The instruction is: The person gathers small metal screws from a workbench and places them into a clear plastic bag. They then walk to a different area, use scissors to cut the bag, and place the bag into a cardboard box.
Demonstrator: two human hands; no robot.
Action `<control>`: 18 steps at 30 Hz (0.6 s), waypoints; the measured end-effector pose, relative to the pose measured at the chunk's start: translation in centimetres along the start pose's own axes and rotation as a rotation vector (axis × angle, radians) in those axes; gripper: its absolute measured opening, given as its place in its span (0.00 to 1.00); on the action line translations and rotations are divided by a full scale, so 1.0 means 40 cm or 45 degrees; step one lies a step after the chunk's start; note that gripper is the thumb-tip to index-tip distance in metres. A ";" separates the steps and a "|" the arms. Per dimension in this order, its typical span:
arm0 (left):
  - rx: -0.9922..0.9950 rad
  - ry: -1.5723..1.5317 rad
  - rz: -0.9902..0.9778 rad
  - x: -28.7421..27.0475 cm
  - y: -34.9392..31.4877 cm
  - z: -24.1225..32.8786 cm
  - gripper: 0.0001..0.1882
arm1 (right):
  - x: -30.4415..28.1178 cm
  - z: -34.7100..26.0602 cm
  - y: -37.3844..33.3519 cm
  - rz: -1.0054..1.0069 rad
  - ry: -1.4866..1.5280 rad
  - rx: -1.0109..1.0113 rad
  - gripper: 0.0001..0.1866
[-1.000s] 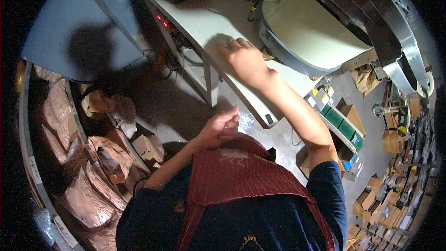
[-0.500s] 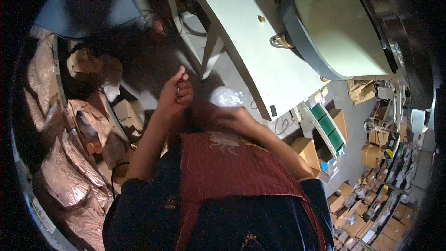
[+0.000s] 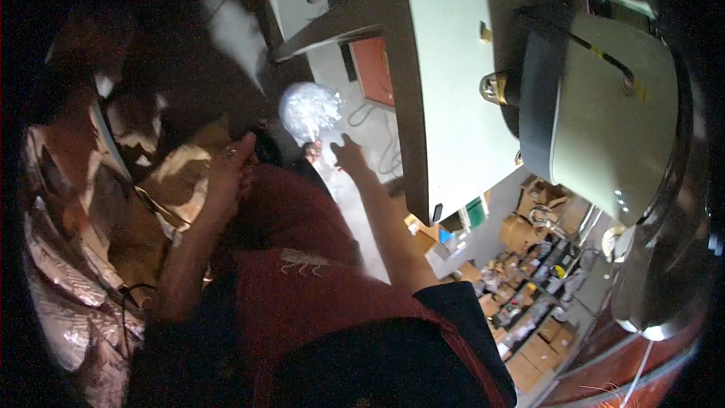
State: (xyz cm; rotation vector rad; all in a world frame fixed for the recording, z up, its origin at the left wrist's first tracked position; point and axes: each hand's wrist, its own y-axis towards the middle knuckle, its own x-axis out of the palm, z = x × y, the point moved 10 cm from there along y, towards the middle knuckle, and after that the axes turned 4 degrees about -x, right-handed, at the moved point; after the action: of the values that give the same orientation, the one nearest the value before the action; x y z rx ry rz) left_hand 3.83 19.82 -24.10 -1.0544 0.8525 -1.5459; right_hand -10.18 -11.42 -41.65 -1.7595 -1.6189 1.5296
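Observation:
My right hand (image 3: 349, 157) is stretched forward over the grey floor, thumb and forefinger apart, with nothing seen in it. It is nearest to a round bundle of clear plastic (image 3: 310, 111) on the floor, a short gap away. My left hand (image 3: 234, 162) hangs in shadow at the left, fingers curled in, with no object visible in them. Beside it is crumpled brown paper (image 3: 181, 177). A dark red apron (image 3: 302, 295) covers my front. One foot (image 3: 313, 152) shows just below the plastic bundle.
A pale-topped bench (image 3: 449, 91) with a dark edge stands at the right, carrying a curved pale panel (image 3: 612, 98) on a metal bracket (image 3: 495, 88). Brown wrapped material (image 3: 64, 295) fills the left. Shelves with cardboard boxes (image 3: 540, 347) stand at lower right. Cables lie under the bench.
My view has turned and moved forward, so the bench stands more upright and the plastic bundle lies further left. My hands have moved apart; the right reaches forward, the left is lower.

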 end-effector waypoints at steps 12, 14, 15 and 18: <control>0.086 0.002 -0.265 0.079 0.020 -0.007 0.32 | 0.184 0.276 -0.239 -0.197 -0.155 -0.355 0.18; 0.213 0.089 -0.238 0.115 -0.030 0.012 0.31 | 0.173 0.272 -0.305 -0.214 -0.107 -0.283 0.20; 0.268 0.115 -0.180 0.130 -0.065 0.022 0.31 | 0.160 0.263 -0.332 -0.177 -0.089 -0.360 0.19; 0.358 0.567 -0.333 0.228 -0.168 -0.004 0.27 | 0.168 0.345 -0.379 -0.132 0.059 -0.297 0.18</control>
State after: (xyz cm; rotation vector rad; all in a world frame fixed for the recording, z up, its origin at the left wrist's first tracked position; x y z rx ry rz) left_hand 0.57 12.35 -16.25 -0.6422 0.7797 -2.1011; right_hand -30.93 -6.58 -38.32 -1.7788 -1.8984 1.2881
